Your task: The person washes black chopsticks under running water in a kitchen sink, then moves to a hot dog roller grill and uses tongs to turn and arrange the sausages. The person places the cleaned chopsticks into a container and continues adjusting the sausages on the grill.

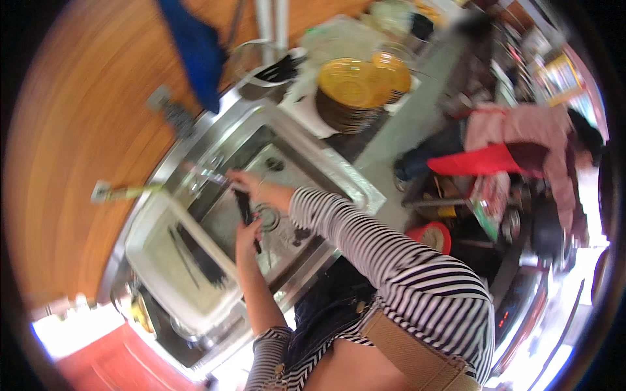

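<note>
A bundle of slim black chopsticks [244, 207] slants over the metal sink [319, 153]. My left hand [248, 233] is closed round its lower part, and the ends stick out below my fingers. At the upper end my right hand [249, 184] grips the same bundle, close to the faucet [212, 174]; some of those fingers are blurred. Beneath my hands is a round drain fitting [267, 218]. Left of them stands a white tub [207, 236], with more black chopsticks [199, 254] lying in it.
Yellow bowls [349, 81] stand stacked beyond the sink, beside a container of dark sticks [280, 68]. Blue cloth [195, 58] hangs by the wooden wall [78, 143]. On the right, a co-worker in pink [515, 127] bends over a counter near a red bucket [440, 231].
</note>
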`<state>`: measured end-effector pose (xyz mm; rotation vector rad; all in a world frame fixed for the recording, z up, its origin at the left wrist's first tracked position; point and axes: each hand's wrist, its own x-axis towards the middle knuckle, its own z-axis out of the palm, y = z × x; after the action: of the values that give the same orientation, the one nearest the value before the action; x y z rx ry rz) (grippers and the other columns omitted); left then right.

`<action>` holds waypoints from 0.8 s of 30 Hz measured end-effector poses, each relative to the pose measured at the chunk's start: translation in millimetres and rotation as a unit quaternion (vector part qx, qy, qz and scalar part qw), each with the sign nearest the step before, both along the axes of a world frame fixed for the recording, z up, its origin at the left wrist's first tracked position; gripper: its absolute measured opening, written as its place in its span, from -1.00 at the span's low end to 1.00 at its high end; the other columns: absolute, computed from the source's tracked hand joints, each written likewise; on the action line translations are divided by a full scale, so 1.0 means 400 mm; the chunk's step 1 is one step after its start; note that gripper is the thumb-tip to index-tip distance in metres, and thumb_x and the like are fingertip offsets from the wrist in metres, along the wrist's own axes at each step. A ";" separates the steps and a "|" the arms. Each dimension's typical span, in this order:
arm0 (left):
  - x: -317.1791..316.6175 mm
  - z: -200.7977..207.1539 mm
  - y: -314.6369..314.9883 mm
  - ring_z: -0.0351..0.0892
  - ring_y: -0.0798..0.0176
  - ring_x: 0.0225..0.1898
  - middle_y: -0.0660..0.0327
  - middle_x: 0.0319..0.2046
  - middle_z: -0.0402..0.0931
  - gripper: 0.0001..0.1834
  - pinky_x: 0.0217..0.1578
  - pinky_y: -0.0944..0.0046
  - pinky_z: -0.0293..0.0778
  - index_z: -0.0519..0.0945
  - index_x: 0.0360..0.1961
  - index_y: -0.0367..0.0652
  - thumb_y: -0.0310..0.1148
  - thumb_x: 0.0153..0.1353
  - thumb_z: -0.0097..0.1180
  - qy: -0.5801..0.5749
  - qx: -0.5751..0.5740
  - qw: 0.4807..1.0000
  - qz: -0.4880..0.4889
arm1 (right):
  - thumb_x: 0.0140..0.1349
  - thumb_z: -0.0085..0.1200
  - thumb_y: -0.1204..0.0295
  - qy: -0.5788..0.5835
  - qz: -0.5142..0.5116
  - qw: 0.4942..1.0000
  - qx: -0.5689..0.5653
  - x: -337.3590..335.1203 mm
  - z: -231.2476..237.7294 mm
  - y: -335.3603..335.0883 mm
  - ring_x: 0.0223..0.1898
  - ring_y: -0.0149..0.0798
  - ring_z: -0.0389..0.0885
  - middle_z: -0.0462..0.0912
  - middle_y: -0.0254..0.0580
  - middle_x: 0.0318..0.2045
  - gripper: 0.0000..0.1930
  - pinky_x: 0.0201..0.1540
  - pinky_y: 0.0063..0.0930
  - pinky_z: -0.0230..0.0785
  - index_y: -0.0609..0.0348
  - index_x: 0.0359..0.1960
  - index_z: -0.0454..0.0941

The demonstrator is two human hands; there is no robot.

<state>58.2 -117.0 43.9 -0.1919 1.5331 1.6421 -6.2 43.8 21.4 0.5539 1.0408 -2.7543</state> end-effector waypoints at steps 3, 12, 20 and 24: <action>0.045 0.023 -0.006 0.24 0.49 -0.80 0.38 -0.72 0.31 -0.78 -0.79 0.45 0.15 0.39 -0.39 -0.16 -0.53 -0.01 0.21 0.048 -0.023 0.998 0.014 | 0.18 0.03 0.17 -0.042 0.017 0.999 -0.021 -0.058 0.033 0.071 -0.38 -0.38 0.50 0.58 -0.35 -0.51 -0.77 -0.24 -0.42 0.33 0.04 -0.38 0.58; 0.062 0.025 -0.012 0.27 0.48 -0.75 0.37 -0.71 0.32 -0.78 -0.75 0.44 0.19 0.39 -0.45 -0.15 -0.54 -0.05 0.22 0.086 -0.054 0.995 0.007 | 0.14 -0.05 0.39 -0.019 -0.013 0.976 0.214 -0.115 0.073 0.100 -0.60 -0.48 0.40 0.56 -0.26 -0.48 -0.73 -0.53 -0.56 0.25 0.23 -0.18 0.56; 0.038 -0.022 0.038 0.38 0.37 -0.71 0.32 -0.67 0.41 -0.69 -0.68 0.32 0.31 0.44 -0.41 -0.18 -0.32 -0.09 0.34 0.141 -0.132 0.981 0.015 | 0.19 0.07 0.05 -0.018 -0.009 0.998 0.067 0.023 0.080 0.056 -0.36 -0.33 0.56 0.56 -0.29 -0.24 -0.58 -0.28 -0.31 0.42 0.02 -0.05 0.39; 0.041 -0.023 0.096 0.51 0.21 -0.53 0.25 -0.57 0.50 -0.57 -0.45 0.16 0.43 0.46 -0.28 -0.22 -0.19 -0.08 0.33 0.385 -0.352 0.853 -0.013 | 0.19 0.12 0.16 -0.132 0.032 0.990 -0.037 0.111 0.075 0.014 -0.14 -0.31 0.52 0.54 -0.25 -0.15 -0.61 -0.13 -0.33 0.38 0.05 -0.03 0.40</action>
<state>74.6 -78.6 34.6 0.1306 2.7070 1.0855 38.3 49.3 51.4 0.8301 0.8754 -2.5632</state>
